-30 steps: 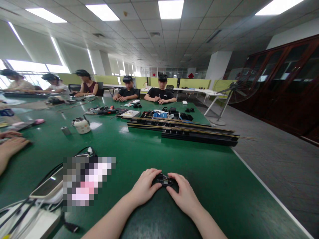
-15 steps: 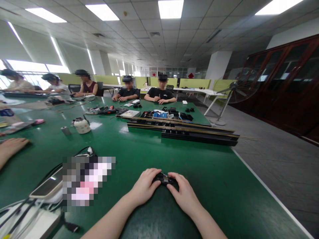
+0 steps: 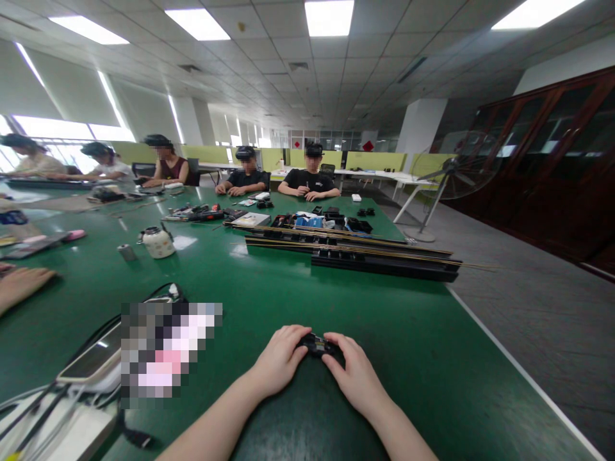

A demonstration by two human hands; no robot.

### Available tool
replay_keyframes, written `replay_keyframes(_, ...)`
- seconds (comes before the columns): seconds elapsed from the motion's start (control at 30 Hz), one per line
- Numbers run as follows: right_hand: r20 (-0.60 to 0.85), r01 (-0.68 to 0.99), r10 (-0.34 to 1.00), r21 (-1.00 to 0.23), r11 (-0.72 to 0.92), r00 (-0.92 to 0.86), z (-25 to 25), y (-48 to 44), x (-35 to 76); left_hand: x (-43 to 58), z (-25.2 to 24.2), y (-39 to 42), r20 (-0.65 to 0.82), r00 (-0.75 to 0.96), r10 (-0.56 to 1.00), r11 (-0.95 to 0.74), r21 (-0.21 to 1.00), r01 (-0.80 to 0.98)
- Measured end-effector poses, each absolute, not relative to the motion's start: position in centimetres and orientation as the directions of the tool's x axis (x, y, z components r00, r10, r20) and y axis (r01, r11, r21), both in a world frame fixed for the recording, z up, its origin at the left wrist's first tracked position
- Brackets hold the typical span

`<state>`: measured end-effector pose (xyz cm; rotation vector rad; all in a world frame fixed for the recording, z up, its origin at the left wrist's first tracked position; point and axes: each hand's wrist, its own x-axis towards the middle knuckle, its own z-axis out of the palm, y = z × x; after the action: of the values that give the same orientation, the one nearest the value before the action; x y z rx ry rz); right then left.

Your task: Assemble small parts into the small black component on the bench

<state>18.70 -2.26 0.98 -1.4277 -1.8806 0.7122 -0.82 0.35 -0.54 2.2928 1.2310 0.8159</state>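
A small dark device (image 3: 318, 346) with metallic and yellowish parts on its upper face lies low over the green table (image 3: 230, 358). Its exact kind is too small to tell. My left hand (image 3: 282, 358) grips its left end, thumb in front and fingers behind. On the right end, my right hand (image 3: 353, 366) holds it in the same way. Fingers hide both ends of the device.
Black rails (image 3: 384, 266) with thin brass rods lie across the table ahead. To the left are a phone (image 3: 93, 352), cables, a pale kettle-like pot (image 3: 158, 242) and a grey cylinder (image 3: 127, 252). Another person's hand (image 3: 29, 285) rests at the left edge. Several people sit opposite.
Both my hands and the dark device stay practically still. The other person's hand at the left edge has shifted slightly.
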Motion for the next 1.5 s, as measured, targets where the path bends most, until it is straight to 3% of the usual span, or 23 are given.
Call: replay_keyframes(1.5, 0.167, 0.613, 0.969, -0.751, 0.246, -0.184, 1.26, -2.32, 18.59, -0.88, -0.46, 0.36, 0.29, 0.441, 0.849, -0.52, 0.599, 0.609)
